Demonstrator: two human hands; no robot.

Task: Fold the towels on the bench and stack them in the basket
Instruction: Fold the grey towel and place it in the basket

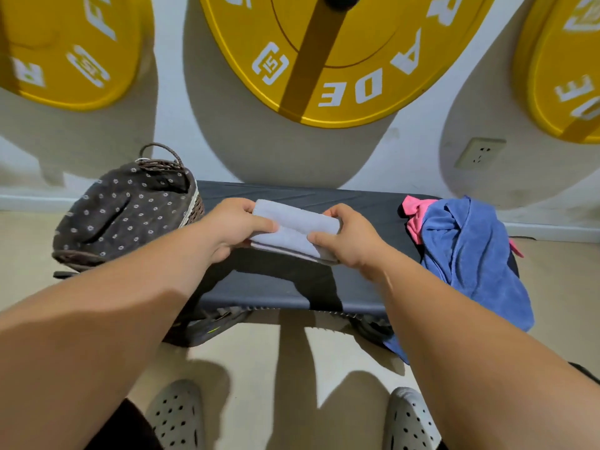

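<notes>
Left grip (234, 226), right grip (348, 243) each pinch folded white towel (293, 227); towel underside hidden; basket (130, 216) interior unseen.

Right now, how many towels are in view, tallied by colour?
white towel, folded, gripped by left hand and right hand: 1
blue towel, crumpled on the bench: 1
pink towel, partly covered by the blue one: 1
Total: 3 towels
</notes>
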